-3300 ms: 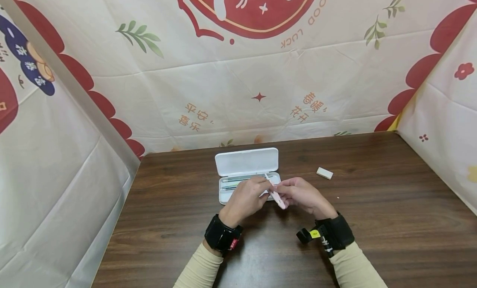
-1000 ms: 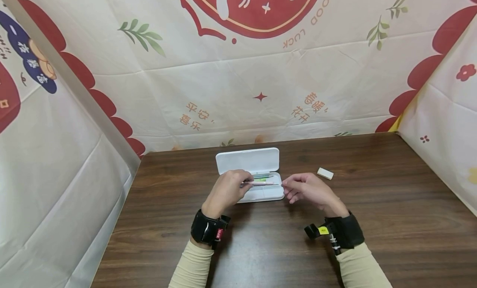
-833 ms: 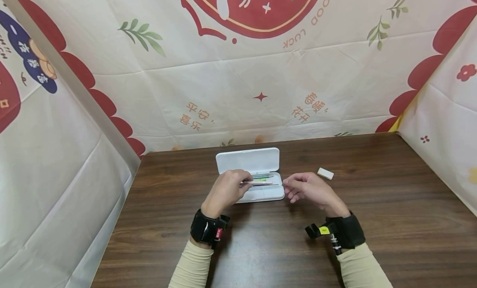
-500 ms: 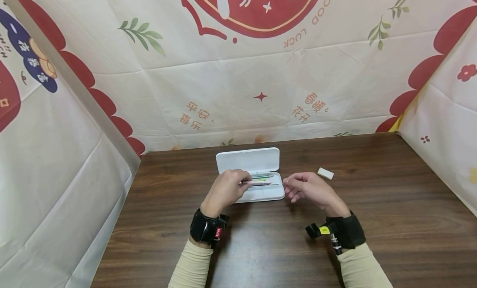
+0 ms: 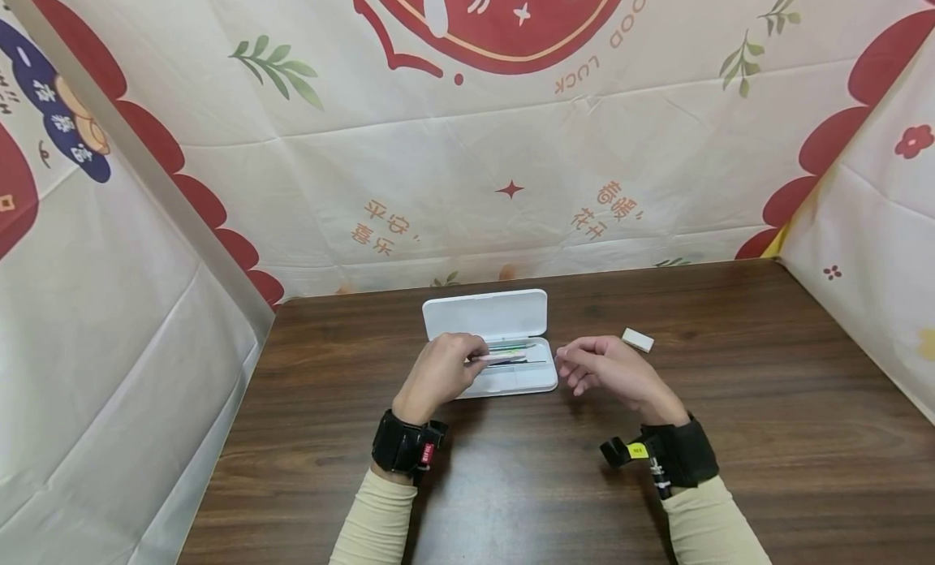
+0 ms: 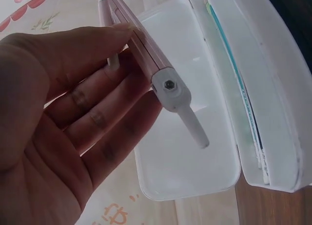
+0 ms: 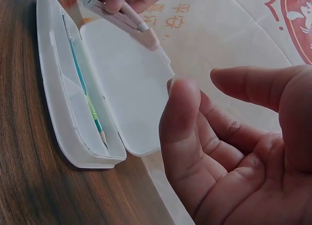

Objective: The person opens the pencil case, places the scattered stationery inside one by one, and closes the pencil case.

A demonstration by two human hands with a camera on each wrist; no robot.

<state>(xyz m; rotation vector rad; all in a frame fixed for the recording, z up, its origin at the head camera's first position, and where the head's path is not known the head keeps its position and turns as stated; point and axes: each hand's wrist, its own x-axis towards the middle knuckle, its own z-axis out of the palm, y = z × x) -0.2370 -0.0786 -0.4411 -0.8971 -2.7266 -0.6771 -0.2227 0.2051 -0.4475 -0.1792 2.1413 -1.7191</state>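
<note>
My left hand (image 5: 438,370) pinches a pale pink drawing compass (image 6: 151,54) between thumb and fingers. The compass's hinge end and short handle point away from the palm in the left wrist view, and its legs lie folded together. It is held over an open white pencil case (image 5: 533,380), whose lid (image 5: 485,315) stands back. Inside the case lie pencils (image 6: 239,84), one with a green and teal barrel. Just right of the case hovers my right hand (image 5: 609,374); its fingers are loosely bent, with a gap between thumb and index and nothing held.
A small white block like an eraser (image 5: 639,340) lies on the brown wooden table (image 5: 526,492), beyond the right hand. A printed cloth (image 5: 467,159) hangs along the table's back edge, with more cloth on both sides.
Earlier both hands were on the compass above the case's right part. The right hand has let go and moved right; the left has carried the compass left. Over the last second, both barely move.
</note>
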